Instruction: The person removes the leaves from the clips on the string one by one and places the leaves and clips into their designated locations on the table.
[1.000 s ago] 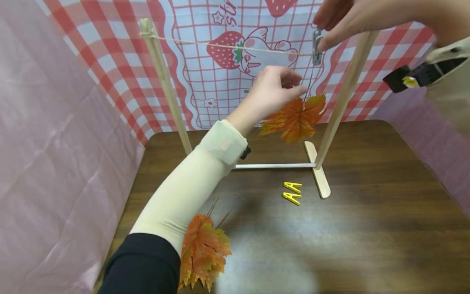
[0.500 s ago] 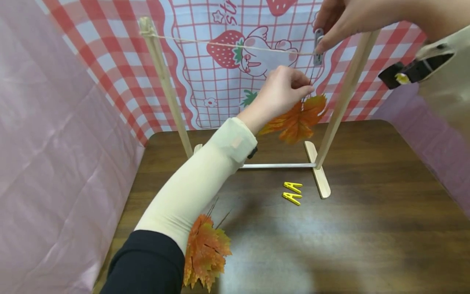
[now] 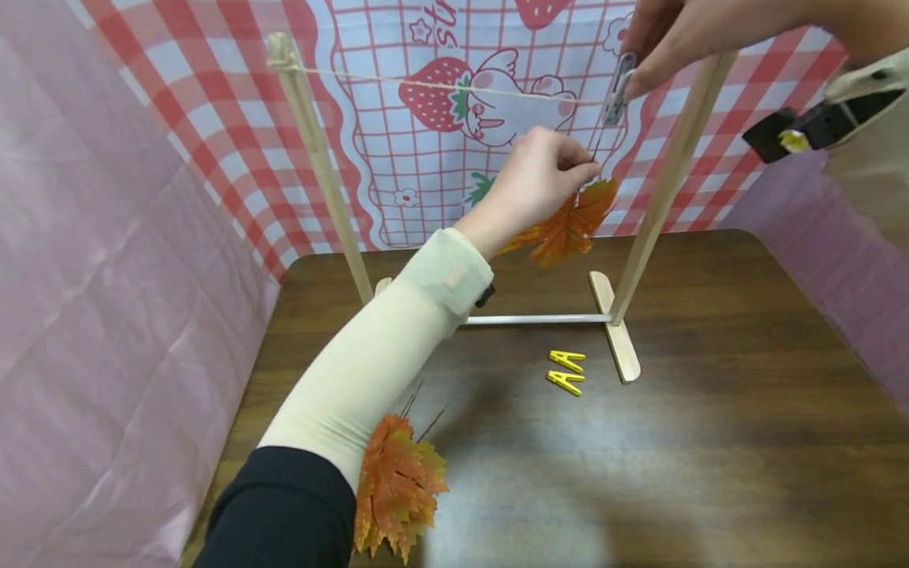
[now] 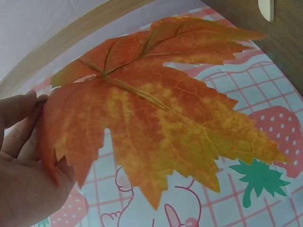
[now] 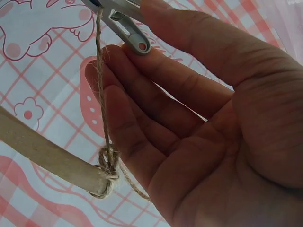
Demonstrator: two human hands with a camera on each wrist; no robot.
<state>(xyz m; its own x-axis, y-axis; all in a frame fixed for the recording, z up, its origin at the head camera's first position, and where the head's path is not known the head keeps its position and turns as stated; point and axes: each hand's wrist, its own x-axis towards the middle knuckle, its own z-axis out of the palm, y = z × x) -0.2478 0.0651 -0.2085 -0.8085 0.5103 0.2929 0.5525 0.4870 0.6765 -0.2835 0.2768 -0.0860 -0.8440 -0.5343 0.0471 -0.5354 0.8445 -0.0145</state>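
Observation:
My left hand (image 3: 543, 170) pinches the thin dark stem of an orange maple leaf (image 3: 568, 225) that hangs below the twine (image 3: 426, 84). In the left wrist view the leaf (image 4: 151, 99) spreads beyond the fingertips and covers part of them. Above, my right hand (image 3: 699, 39) pinches a grey clothespin (image 3: 616, 91) between thumb and fingers. The clothespin tilts at the right part of the twine, and the stem runs up to its lower end. In the right wrist view only one end of the clothespin (image 5: 125, 23) shows, so its bite is out of sight.
Two wooden posts, left (image 3: 319, 166) and right (image 3: 671, 189), carry the twine, with a white rod (image 3: 536, 319) low between them. Two yellow clothespins (image 3: 566, 360) lie on the brown table (image 3: 710, 442). More maple leaves (image 3: 398, 489) lie beside my left forearm.
My left hand has moved right and taken the leaf's stem between its fingers. The clothespin, upright before, now leans with its top to the right, and the leaf has shifted slightly left.

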